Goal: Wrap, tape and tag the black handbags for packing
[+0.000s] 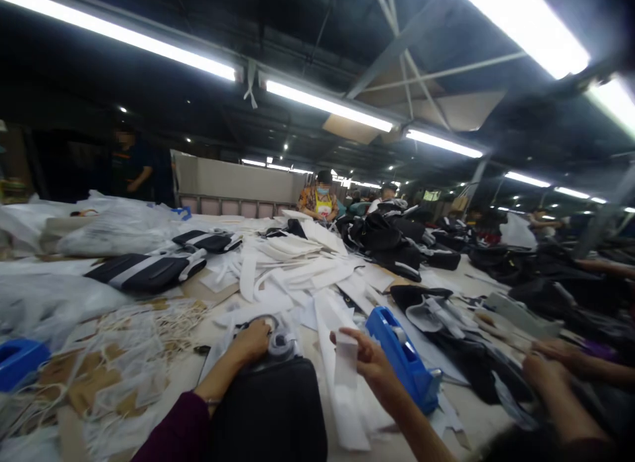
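In front of me a black bag (272,409) lies on the table, its top end wrapped in pale, see-through material with a coiled strap (282,339). My left hand (251,343) is closed on the top of this bag, its fingertips partly hidden. My right hand (371,361) pinches the upper end of a short whitish strip of tape (346,356), which hangs over white paper strips (350,422). Just right of that hand stands a blue tape dispenser (404,363).
White sheets (297,250) heap across the table's middle. Black bags lie left (149,270) and pile up right (391,240). Tags with white cords (119,363) and another blue dispenser (22,363) are at left. A co-worker's hands (550,369) are close by at right.
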The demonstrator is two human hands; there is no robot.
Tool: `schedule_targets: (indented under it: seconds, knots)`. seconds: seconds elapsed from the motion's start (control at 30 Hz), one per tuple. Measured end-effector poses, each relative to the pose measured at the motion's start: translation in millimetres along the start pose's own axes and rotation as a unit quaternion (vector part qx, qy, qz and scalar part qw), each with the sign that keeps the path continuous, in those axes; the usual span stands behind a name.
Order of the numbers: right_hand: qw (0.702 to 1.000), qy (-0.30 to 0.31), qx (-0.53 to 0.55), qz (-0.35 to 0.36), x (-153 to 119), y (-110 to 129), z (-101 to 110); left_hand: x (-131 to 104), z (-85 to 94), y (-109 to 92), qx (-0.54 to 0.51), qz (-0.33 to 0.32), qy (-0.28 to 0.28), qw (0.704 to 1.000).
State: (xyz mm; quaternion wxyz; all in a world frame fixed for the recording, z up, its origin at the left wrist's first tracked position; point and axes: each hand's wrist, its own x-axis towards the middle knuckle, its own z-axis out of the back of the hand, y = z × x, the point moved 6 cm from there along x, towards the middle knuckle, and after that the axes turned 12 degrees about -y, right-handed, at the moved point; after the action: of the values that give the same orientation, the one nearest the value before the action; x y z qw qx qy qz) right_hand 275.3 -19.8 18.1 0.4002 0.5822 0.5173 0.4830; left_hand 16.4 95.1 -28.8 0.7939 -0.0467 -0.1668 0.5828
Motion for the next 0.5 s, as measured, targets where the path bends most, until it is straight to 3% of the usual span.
schedule_targets:
  seconds: [0.1,0.2,0.3,0.4,0.5]
  knots:
    - [0.983,-0.059,-0.140,0.100,8,15,-3,3,-0.7,2,0.006,0.007,-0.005,1.000]
    - [0.926,-0.114,-0.274,0.233,13,39,-8,5,-0.1,2,0.020,0.008,-0.017,1.000]
    - [0.894,-0.097,-0.320,0.300,6,56,-18,5,1.9,1,0.035,0.015,-0.023,0.999]
    - [0.911,-0.035,-0.326,0.251,-18,55,-20,4,4.0,1,0.033,0.021,-0.023,0.999]
    - [0.917,-0.009,-0.388,0.097,-63,43,-4,4,0.5,2,0.019,0.014,-0.010,1.000]
